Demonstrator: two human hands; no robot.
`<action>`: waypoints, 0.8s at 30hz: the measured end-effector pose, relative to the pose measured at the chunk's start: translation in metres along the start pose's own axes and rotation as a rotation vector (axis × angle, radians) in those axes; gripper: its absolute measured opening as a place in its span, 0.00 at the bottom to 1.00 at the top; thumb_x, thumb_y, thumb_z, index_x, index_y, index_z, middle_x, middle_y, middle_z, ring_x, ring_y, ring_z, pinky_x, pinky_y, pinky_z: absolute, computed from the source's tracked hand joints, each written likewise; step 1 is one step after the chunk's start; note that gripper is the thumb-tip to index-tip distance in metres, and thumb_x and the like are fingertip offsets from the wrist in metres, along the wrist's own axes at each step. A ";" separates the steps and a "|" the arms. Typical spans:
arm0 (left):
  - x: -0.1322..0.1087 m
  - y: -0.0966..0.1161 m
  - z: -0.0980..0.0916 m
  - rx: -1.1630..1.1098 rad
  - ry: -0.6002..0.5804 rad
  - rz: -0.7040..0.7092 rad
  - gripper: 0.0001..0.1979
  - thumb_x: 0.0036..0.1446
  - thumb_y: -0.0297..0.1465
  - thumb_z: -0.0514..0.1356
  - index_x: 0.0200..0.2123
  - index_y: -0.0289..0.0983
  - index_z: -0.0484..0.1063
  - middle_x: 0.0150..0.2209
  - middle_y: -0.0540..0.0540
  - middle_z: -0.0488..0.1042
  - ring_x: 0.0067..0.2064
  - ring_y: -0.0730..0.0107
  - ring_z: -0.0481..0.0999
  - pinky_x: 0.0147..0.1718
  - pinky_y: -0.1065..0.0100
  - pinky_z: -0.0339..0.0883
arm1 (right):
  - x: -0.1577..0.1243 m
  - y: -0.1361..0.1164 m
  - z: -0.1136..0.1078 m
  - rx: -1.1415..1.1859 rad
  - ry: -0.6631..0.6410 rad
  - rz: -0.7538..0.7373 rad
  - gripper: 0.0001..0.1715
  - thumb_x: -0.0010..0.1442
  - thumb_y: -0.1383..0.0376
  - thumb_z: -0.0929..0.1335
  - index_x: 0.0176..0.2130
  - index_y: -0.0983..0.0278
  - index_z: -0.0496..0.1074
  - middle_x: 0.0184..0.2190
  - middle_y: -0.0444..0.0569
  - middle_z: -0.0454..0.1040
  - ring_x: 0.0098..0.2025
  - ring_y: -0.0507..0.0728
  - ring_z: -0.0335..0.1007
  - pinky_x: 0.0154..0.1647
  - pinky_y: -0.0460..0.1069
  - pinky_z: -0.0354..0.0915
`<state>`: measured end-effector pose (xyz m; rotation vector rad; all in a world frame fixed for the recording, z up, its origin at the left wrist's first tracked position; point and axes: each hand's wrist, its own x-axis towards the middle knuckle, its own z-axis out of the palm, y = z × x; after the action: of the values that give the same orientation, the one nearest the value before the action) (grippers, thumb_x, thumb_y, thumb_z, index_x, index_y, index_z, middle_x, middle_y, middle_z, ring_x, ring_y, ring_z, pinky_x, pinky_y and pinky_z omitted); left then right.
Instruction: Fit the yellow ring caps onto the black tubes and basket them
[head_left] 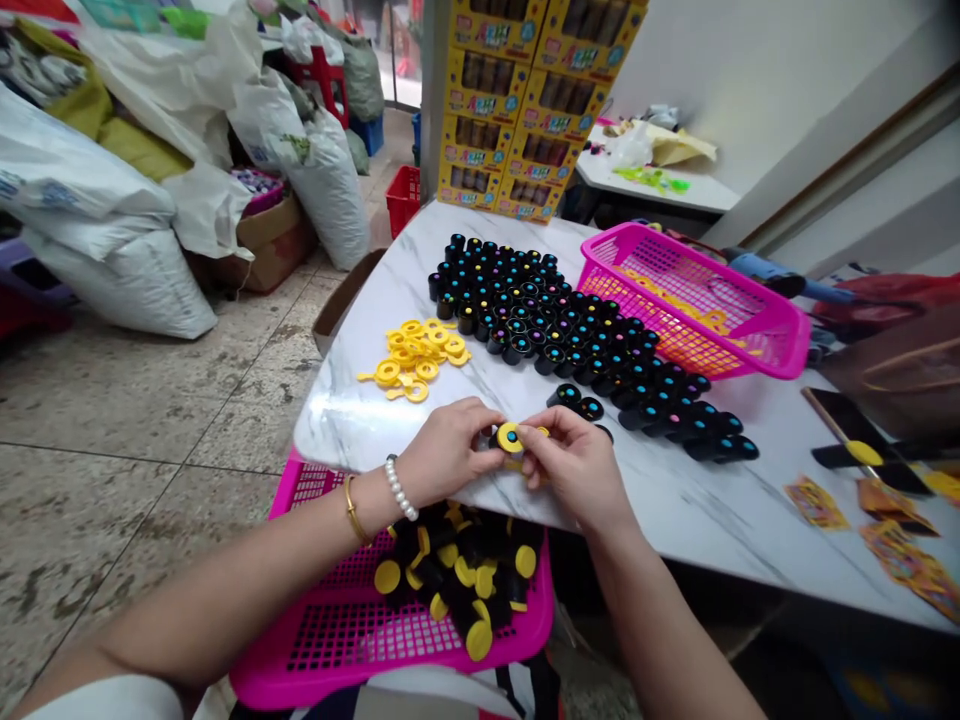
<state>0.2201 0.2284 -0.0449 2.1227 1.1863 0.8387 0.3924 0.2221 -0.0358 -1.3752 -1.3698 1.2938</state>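
Note:
My left hand [455, 440], with a pearl bracelet and a gold bangle at its wrist, pinches a small black cylinder, mostly hidden by the fingers. On the cylinder's end sits a yellow ring [508, 437] with a blue dot showing in its hole. The fingers of my right hand [574, 458] are closed on the ring's right side. A pile of yellow rings with tabs [420, 355] lies beyond my left hand. Rows of upright black cylinders [525, 310] with coloured dots on top stand beyond both hands, a few of them close to my right hand.
Below the table edge, a pink basket [315, 650] holds black cylinders with yellow ends. Another pink basket [780, 350] with yellow pieces stands on the marble-patterned table [712, 510]. Yellow boxes [525, 120] are stacked at the back. Wrappers [817, 502] lie right; sacks [315, 170] stand left.

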 end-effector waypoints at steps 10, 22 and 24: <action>0.008 0.006 -0.010 -0.139 -0.050 -0.091 0.12 0.58 0.36 0.56 0.31 0.34 0.74 0.25 0.50 0.70 0.27 0.75 0.66 0.27 0.72 0.57 | -0.002 -0.004 0.007 0.052 -0.022 0.107 0.15 0.55 0.56 0.70 0.31 0.62 0.62 0.13 0.39 0.71 0.13 0.51 0.68 0.14 0.43 0.64; -0.010 0.012 0.004 -0.064 -0.017 -0.006 0.14 0.56 0.37 0.61 0.42 0.35 0.73 0.31 0.49 0.69 0.32 0.71 0.67 0.32 0.70 0.61 | -0.010 0.000 0.003 0.052 0.013 0.058 0.13 0.56 0.58 0.70 0.31 0.61 0.63 0.12 0.38 0.69 0.12 0.50 0.66 0.14 0.42 0.61; -0.012 0.011 0.006 -0.010 -0.034 0.004 0.15 0.53 0.35 0.63 0.44 0.35 0.71 0.33 0.48 0.68 0.34 0.69 0.68 0.34 0.69 0.62 | -0.010 0.001 -0.002 0.035 -0.008 0.048 0.13 0.57 0.58 0.69 0.32 0.62 0.64 0.12 0.38 0.69 0.12 0.50 0.65 0.14 0.42 0.61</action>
<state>0.2253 0.2123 -0.0435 2.1230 1.1587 0.8059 0.3957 0.2119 -0.0355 -1.3882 -1.3200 1.3499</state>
